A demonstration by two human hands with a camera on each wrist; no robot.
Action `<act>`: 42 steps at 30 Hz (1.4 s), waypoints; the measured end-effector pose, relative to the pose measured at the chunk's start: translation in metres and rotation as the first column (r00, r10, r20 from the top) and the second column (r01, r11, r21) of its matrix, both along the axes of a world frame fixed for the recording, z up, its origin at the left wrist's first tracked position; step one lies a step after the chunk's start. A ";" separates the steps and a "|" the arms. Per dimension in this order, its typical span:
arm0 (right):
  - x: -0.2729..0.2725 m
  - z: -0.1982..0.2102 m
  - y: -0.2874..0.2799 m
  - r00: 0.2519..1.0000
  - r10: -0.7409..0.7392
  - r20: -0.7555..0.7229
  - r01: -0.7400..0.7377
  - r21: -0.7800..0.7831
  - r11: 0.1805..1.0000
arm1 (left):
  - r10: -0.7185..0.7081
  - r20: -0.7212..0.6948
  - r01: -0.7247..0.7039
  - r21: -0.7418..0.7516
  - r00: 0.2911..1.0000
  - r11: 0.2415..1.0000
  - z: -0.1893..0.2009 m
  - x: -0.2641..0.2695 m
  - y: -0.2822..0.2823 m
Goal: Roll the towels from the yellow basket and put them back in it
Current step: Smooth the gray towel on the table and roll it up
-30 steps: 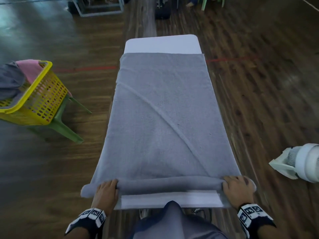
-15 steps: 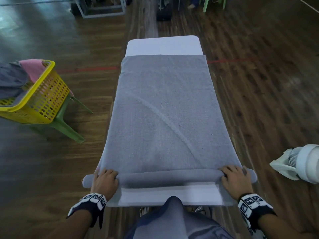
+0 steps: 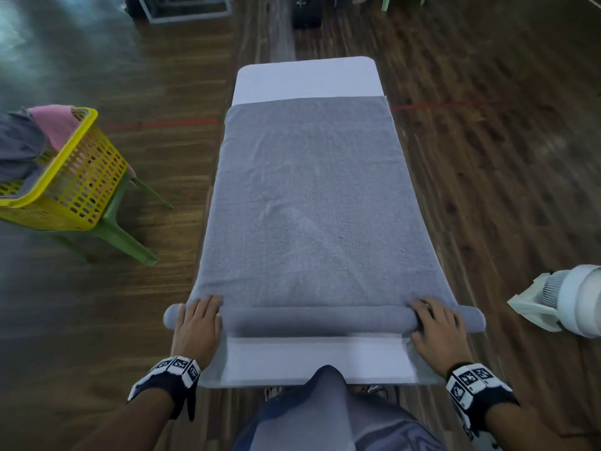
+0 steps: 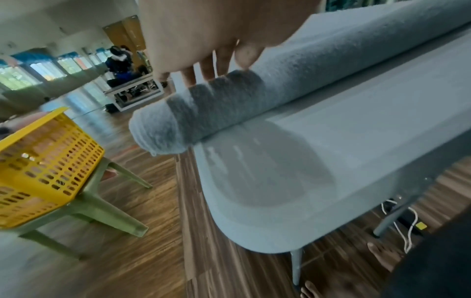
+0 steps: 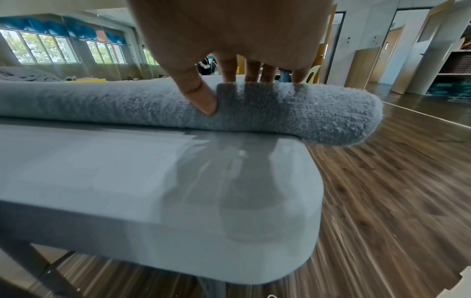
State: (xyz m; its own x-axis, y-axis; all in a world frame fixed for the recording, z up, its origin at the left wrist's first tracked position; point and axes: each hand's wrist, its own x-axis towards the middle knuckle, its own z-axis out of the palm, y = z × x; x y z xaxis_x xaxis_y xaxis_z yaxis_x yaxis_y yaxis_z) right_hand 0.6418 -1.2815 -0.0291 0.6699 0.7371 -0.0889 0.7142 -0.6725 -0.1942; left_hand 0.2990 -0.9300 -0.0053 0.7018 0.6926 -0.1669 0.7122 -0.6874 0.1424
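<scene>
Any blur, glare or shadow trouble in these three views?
Head view: dim, floor edges smeared, grey towel sharp. Left wrist view: yellow basket and floor motion-blurred, left hand near and soft. Right wrist view: right hand casts finger shadows on the towel roll, table glossy with reflections.

Both forearms reach up from the bottom edge of the head view, each wrist wrapped in a black band with black-and-white markers. The left hand (image 3: pixel 197 327) sits at lower left of the frame, palm down, 4 fingers (image 4: pixel 203 69) extended forward and pressing flat. The right hand (image 3: pixel 437 332) mirrors it at lower right, fingers likewise straight and spread a little, its thumb (image 5: pixel 201 94) angled down toward frame centre.
</scene>
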 end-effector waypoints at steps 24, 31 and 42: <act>0.058 0.014 0.032 0.996 -0.023 -0.091 0.017 -0.068 0.998 | 0.040 0.014 -0.039 -0.086 0.999 0.996 0.003 0.029 0.007; 0.048 0.011 0.022 0.982 0.019 -0.190 -0.058 -0.203 0.978 | -0.088 -0.031 0.084 -0.102 0.996 0.991 0.006 0.023 -0.004; 0.050 0.009 0.038 0.980 0.015 -0.200 -0.051 -0.172 0.984 | -0.107 -0.076 0.098 -0.113 0.991 0.989 -0.004 0.031 0.008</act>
